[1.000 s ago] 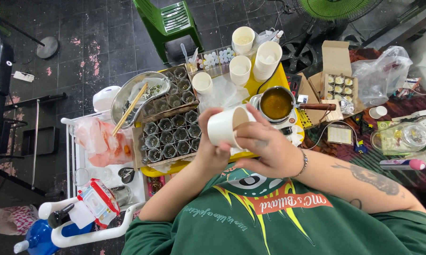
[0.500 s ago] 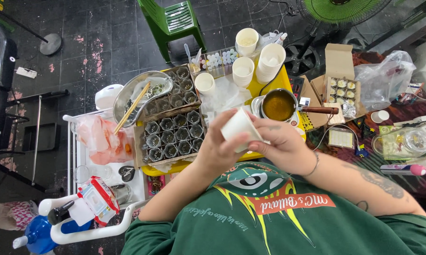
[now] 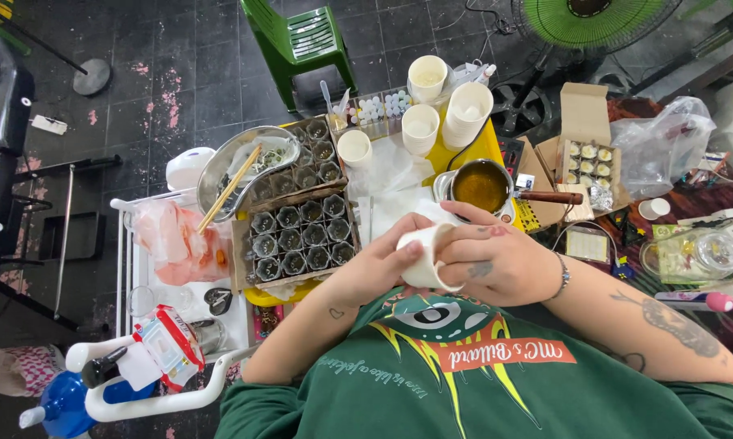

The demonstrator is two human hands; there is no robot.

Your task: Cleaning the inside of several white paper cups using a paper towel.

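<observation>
Both my hands hold one white paper cup (image 3: 419, 254) close to my chest, over my green shirt. My left hand (image 3: 379, 267) wraps the cup's side and rim. My right hand (image 3: 496, 258), with a bracelet at the wrist, covers its other side. The cup lies tilted on its side between them. Just beyond my hands stands a small metal pot of amber liquid (image 3: 480, 187) with a wooden handle. To its left is a cardboard tray of several small dark cups (image 3: 297, 240).
Stacks of white cups (image 3: 464, 114) stand at the yellow table's far edge. A metal bowl with chopsticks (image 3: 236, 171) sits at the left, and an open box of small candles (image 3: 587, 158) at the right. Beyond are a green chair (image 3: 297, 41) and a fan (image 3: 594, 20).
My hands have brought the cup down from above the table toward my chest and turned it onto its side.
</observation>
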